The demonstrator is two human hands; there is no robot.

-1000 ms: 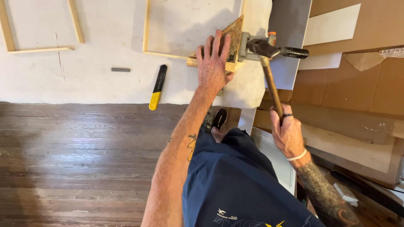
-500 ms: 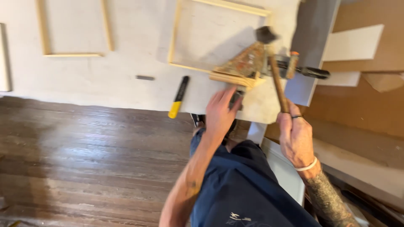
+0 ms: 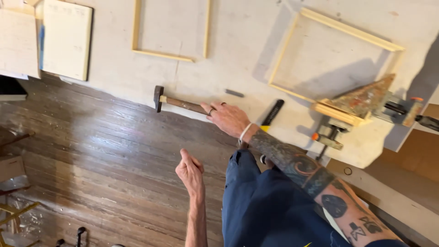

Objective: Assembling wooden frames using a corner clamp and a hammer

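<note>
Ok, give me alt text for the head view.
The right hand grips a hammer by its handle at the edge of a white worktable, while the left hand hangs empty over the wood floor. A clamped wooden frame lies further right.

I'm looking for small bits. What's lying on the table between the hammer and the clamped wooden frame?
In the head view, between hammer and clamped frame lie a small dark bit and a black-and-yellow knife.
</note>
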